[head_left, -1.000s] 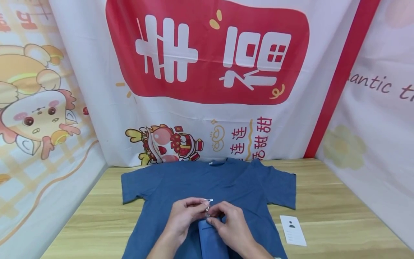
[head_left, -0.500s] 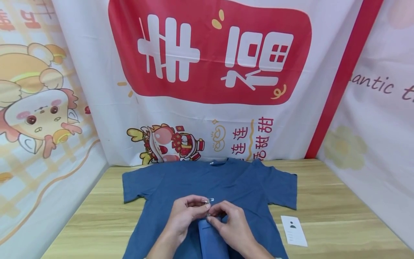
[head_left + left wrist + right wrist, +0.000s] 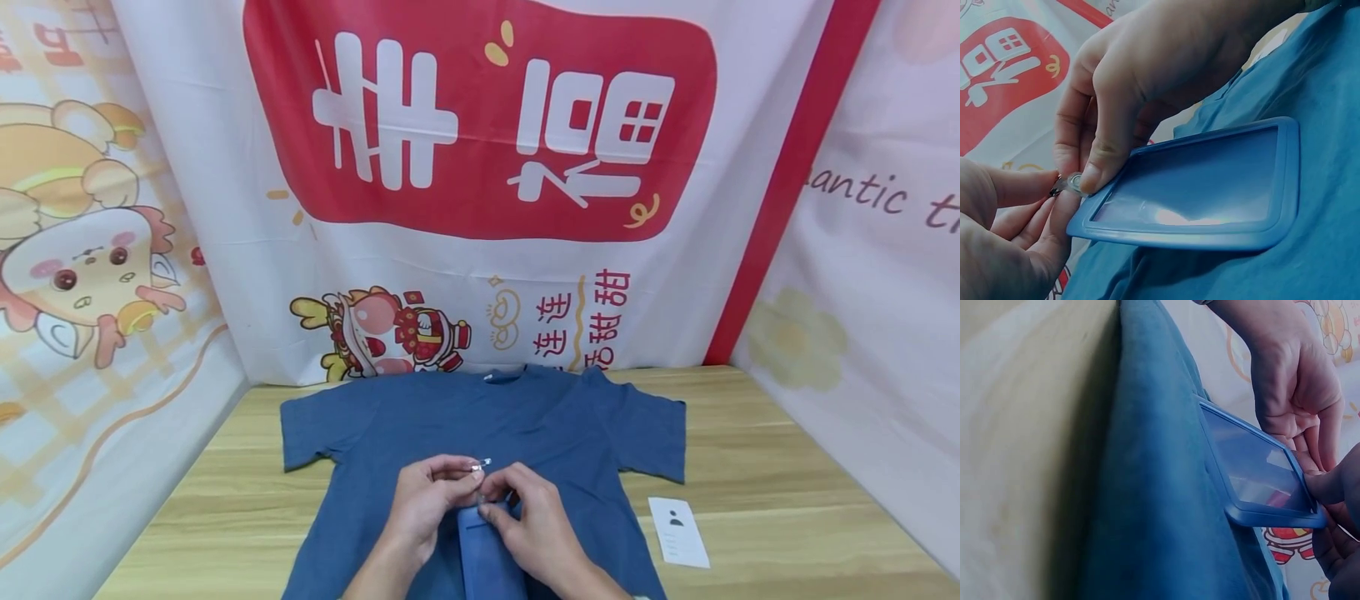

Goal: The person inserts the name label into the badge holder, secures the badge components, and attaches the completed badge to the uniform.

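Observation:
A blue badge holder (image 3: 491, 560) with a clear window hangs between my hands, tilted over the shirt. My left hand (image 3: 429, 502) pinches the small metal clip (image 3: 482, 464) at its top; in the left wrist view, part of that clip (image 3: 1056, 186) shows between the fingertips. The thumb and fingers of my right hand (image 3: 538, 518) pinch the clear strap with a round snap (image 3: 1075, 182) at the holder's top edge. Below lies a blue T-shirt (image 3: 420, 425), spread flat with its collar away from me. How the strap meets the clip is mostly hidden by fingers.
To the right of the shirt, a white card (image 3: 678, 533) with a printed person icon lies on the wooden table (image 3: 780, 492). Printed cloth hangings (image 3: 480, 258) enclose the table at the back and both sides.
The metal clip has tilted a little between my left fingertips. Both hands keep their hold in nearly the same place, and the holder has barely shifted.

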